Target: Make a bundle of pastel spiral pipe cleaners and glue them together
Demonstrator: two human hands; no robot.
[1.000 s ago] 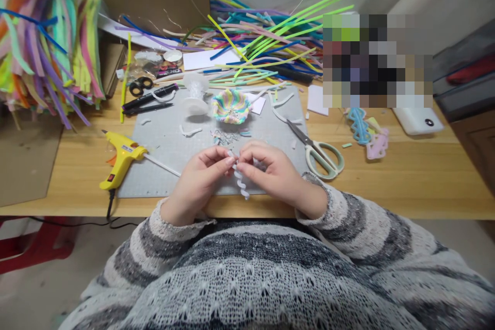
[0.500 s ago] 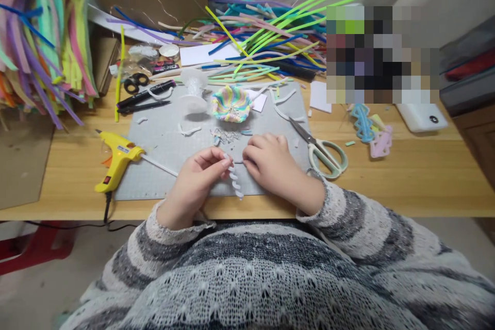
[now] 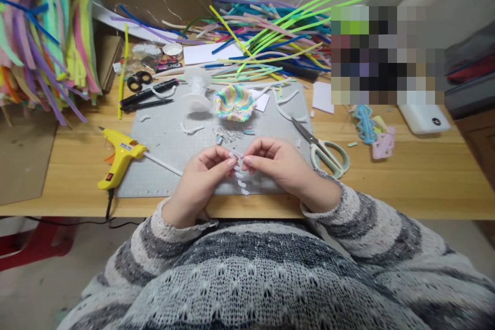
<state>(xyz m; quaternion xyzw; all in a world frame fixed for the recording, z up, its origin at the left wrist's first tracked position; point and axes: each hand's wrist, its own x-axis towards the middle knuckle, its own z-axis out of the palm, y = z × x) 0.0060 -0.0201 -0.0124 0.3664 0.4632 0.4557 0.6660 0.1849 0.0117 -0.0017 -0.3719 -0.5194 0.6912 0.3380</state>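
Note:
My left hand (image 3: 203, 175) and my right hand (image 3: 276, 162) meet over the near edge of the grey cutting mat (image 3: 162, 139). Both pinch the top of a white zigzag-folded pipe cleaner (image 3: 241, 178), whose wavy tail hangs down between them. A pastel ruffled pipe-cleaner flower (image 3: 234, 103) lies on the mat just beyond my hands. Small bits of thin wire (image 3: 229, 135) lie between the flower and my fingers.
A yellow glue gun (image 3: 119, 157) lies at the mat's left. Green-handled scissors (image 3: 325, 152) lie to the right. Black scissors (image 3: 138, 81), markers (image 3: 149, 94) and a clear spool (image 3: 196, 90) sit behind. Loose coloured pipe cleaners (image 3: 270, 36) pile at the back; a bundle (image 3: 42, 41) hangs left.
My right hand went down flat onto the mat half a second ago, then came back up to pinch the white folded pipe cleaner together with my left hand.

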